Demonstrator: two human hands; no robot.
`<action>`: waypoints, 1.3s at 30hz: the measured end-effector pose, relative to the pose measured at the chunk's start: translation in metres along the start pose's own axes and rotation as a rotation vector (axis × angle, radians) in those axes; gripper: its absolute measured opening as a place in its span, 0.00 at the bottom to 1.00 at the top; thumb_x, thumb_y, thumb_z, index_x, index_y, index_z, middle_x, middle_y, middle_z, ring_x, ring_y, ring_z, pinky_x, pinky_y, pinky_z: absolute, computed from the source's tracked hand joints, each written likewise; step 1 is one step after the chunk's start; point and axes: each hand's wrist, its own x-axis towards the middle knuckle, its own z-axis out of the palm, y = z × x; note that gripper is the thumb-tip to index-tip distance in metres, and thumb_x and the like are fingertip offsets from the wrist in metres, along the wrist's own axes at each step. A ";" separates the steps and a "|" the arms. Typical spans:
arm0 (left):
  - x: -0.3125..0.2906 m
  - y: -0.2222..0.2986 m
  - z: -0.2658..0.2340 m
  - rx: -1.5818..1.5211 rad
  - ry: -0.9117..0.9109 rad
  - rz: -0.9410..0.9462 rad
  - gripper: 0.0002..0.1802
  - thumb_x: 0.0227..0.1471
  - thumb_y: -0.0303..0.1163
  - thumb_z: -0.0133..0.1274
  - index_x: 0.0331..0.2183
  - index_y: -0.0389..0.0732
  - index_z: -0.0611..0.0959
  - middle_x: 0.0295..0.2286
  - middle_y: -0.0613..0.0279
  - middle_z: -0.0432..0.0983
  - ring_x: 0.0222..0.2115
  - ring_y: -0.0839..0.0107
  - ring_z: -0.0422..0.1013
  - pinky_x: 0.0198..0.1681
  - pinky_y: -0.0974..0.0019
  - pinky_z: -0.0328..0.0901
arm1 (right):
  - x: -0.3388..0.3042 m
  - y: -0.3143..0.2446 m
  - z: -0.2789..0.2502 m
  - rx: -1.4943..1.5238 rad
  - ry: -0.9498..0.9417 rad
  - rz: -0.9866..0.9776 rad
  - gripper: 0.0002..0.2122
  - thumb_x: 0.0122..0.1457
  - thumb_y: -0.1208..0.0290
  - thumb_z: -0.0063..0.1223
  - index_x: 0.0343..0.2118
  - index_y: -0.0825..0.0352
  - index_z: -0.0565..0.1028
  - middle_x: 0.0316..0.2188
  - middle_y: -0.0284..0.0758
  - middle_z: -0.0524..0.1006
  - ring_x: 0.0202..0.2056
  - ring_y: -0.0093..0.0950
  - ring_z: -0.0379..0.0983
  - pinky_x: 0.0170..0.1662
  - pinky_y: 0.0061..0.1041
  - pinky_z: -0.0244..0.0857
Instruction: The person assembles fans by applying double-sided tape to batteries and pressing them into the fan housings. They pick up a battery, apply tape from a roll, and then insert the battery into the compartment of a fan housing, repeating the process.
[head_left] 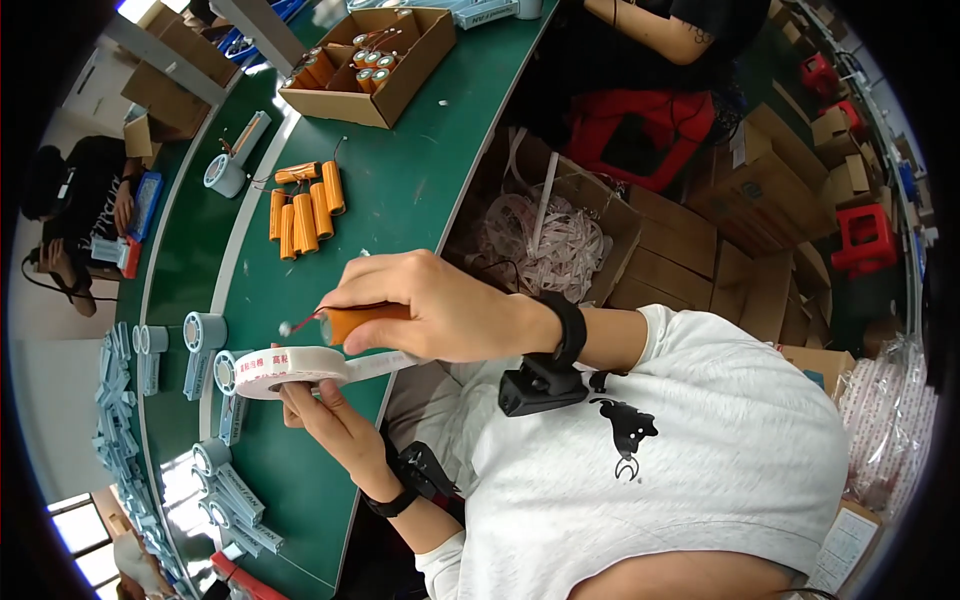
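Note:
Between thumb and fingers, my right hand [425, 300] grips an orange cylindrical battery [362, 322] with thin wires and a small pale connector at its left end. My left hand [345, 428] holds a roll of white tape [318, 370] with red print, its fingers at the roll's core. A tape strip [378, 366] runs from the roll toward the underside of my right hand, where its end is hidden. Farther up the green bench [390, 170] lies a group of several orange batteries [305, 215].
A cardboard box [345, 105] of batteries stands at the far end. Pale-blue handheld fan parts [203, 335] line the bench's left side, some piled at lower left. Right of the bench, a carton holds tangled white strips [550, 240], near a red stool [640, 130]. Other people sit nearby.

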 end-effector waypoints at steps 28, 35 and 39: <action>-0.026 -0.011 -0.020 0.565 0.076 -0.245 0.12 0.56 0.34 0.38 0.31 0.33 0.69 0.25 0.52 0.67 0.31 0.58 0.61 0.37 0.61 0.47 | 0.107 0.064 0.070 1.078 0.789 0.154 0.07 0.54 0.72 0.48 0.28 0.72 0.71 0.25 0.31 0.69 0.27 0.20 0.65 0.33 0.19 0.59; -0.065 -0.105 -0.096 0.377 0.035 -0.583 0.07 0.49 0.31 0.50 0.26 0.36 0.77 0.25 0.51 0.73 0.30 0.60 0.69 0.34 0.63 0.59 | 0.108 0.080 0.236 -0.232 -0.804 -0.227 0.12 0.48 0.66 0.51 0.22 0.74 0.73 0.18 0.45 0.71 0.26 0.40 0.67 0.33 0.31 0.61; -0.052 -0.115 -0.135 0.549 0.094 -0.039 0.05 0.45 0.22 0.49 0.29 0.35 0.77 0.31 0.55 0.74 0.35 0.59 0.68 0.39 0.62 0.61 | 0.118 0.100 0.259 -0.374 -0.879 -0.408 0.13 0.48 0.66 0.50 0.21 0.75 0.73 0.15 0.46 0.71 0.25 0.40 0.68 0.30 0.33 0.61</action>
